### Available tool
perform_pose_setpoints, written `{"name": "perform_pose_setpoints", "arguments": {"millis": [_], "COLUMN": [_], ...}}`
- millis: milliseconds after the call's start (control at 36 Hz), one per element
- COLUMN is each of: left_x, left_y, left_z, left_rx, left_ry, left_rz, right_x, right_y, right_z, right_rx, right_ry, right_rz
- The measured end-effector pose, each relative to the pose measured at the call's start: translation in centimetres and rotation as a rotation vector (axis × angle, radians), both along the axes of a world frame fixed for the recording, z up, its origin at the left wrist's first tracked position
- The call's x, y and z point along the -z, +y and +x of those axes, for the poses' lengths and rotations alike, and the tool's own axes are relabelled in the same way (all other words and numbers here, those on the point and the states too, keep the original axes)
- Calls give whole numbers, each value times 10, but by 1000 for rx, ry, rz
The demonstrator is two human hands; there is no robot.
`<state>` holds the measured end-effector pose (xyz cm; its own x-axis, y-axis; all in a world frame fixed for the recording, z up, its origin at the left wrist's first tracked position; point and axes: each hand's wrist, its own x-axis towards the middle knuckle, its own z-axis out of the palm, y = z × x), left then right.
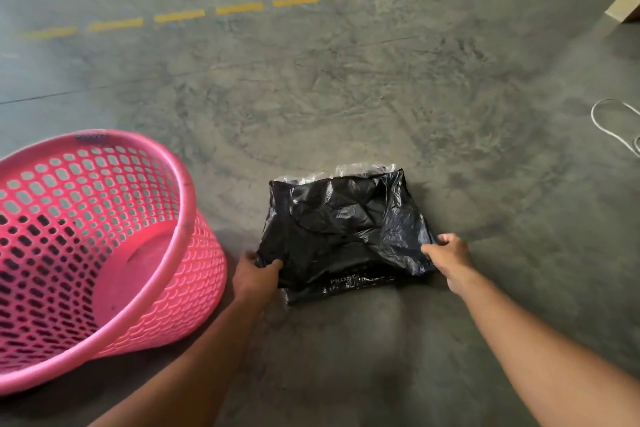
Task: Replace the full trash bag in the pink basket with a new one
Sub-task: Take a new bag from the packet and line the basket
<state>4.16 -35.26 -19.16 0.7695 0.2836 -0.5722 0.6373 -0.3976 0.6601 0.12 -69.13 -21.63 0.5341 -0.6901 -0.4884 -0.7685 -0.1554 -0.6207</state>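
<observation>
A folded black trash bag [346, 229] lies on the concrete floor, on top of a clear plastic wrapper whose edge shows at its far side. My left hand [254, 276] pinches the bag's near left corner. My right hand [450, 253] grips its near right corner. The pink mesh basket [187, 211] stands to the left of the bag, tilted toward me, with no bag inside and its pink bottom showing.
A dashed yellow line [294, 1] runs across the grey floor farther away. A cardboard box [625, 7] sits at the top right edge. A white cord [609, 125] loops on the floor at the right.
</observation>
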Motion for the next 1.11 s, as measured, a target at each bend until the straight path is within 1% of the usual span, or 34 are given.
{"name": "perform_pose_setpoints", "arguments": {"millis": [83, 139, 222, 306, 361, 444, 500, 611, 750, 806, 861, 889, 972, 1028, 1111], "left_x": [-20, -37, -61, -93, -113, -142, -164, -207, -258, -275, -289, -302, -312, -324, -339], "left_y": [-7, -10, -15, -13, -9, -1, 8, 31, 70, 88, 103, 121, 141, 169, 206], "left_z": [3, 6, 9, 13, 17, 27, 33, 50, 63, 67, 67, 67, 67, 63, 53], "left_rx": [138, 218, 363, 469, 532, 565, 546, 458, 316, 306, 318, 303, 267, 199, 97], "left_ry": [-72, -132, -225, -330, -427, -633, -728, -869, -1105, -1133, -1147, -1157, -1178, -1200, -1238], "left_rz": [-9, -25, 31, 92, 172, 288, 318, 308, 197, 165, 196, 210, 178, 150, 168], "right_x": [-11, -18, -33, -70, -98, -134, -160, -211, -271, -289, -305, -318, -331, -341, -350], "right_y": [1, -1, -2, 4, 8, 15, 23, 45, 90, 111, 133, 154, 190, 231, 290], "right_z": [4, 8, 18, 24, 26, 29, 32, 38, 50, 59, 66, 74, 86, 96, 105], "right_rx": [-73, -156, -280, -372, -385, -406, -402, -396, -385, -391, -396, -403, -402, -415, -399], "right_ry": [45, 108, 142, 156, 50, -118, -183, -323, -514, -589, -652, -691, -761, -804, -845], "right_rz": [140, 132, -42, -296, -427, -530, -521, -548, -485, -452, -418, -385, -258, -175, -40]}}
